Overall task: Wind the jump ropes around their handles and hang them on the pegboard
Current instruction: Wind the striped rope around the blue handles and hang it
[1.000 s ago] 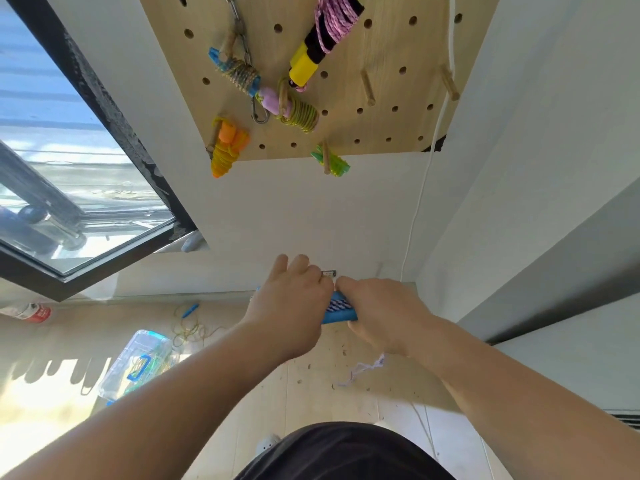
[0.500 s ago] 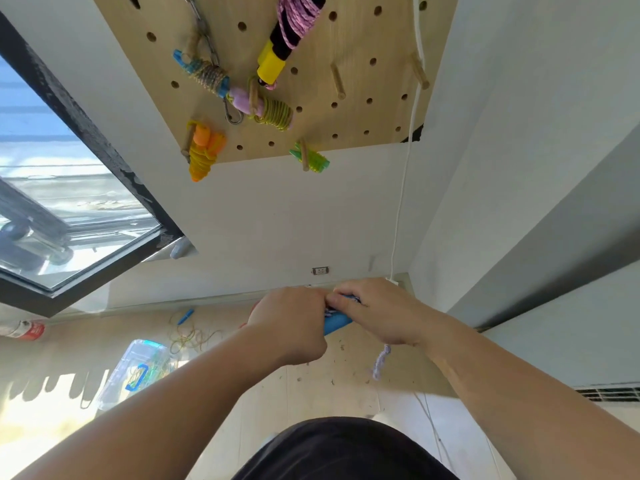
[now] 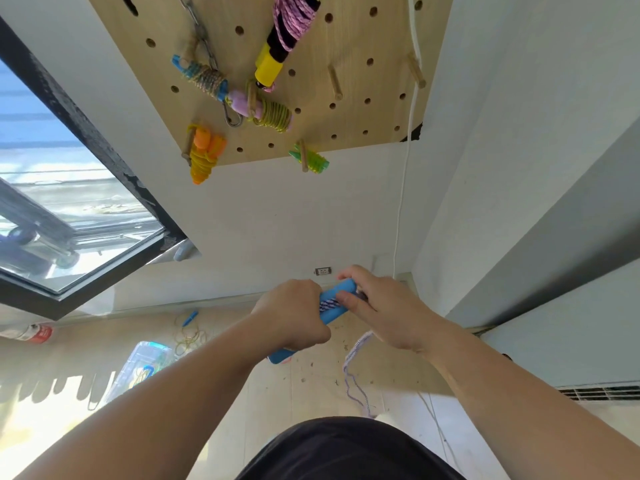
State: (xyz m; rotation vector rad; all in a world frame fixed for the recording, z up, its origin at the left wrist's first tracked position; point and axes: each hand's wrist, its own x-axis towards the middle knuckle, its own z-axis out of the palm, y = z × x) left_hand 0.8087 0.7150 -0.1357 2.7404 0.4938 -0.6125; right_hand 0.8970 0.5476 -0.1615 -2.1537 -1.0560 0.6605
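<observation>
My left hand (image 3: 292, 315) grips the blue jump rope handles (image 3: 334, 304) held slanted in front of me. A few turns of white-and-purple rope are wound around their middle. My right hand (image 3: 375, 306) pinches the rope against the handles, and the loose rope (image 3: 355, 372) trails down from it. Above hangs the wooden pegboard (image 3: 363, 39) with several wound ropes on it: a black-and-yellow one (image 3: 277, 53), a blue one with tan cord (image 3: 204, 77), a pink one with green cord (image 3: 266, 110), an orange one (image 3: 204, 154) and a green one (image 3: 310, 159). Two bare pegs (image 3: 335, 82) stand at its right.
A white cord (image 3: 403, 174) runs down the wall right of the pegboard. A window (image 3: 52, 209) opens at left. On the wooden floor lie a clear plastic box (image 3: 143, 365), a yellow rope with a blue handle (image 3: 188, 327) and a bottle (image 3: 29, 332).
The handles have come out from between my hands and now show rope wound around them. My right hand has shifted up along the handles. The view has tilted slightly.
</observation>
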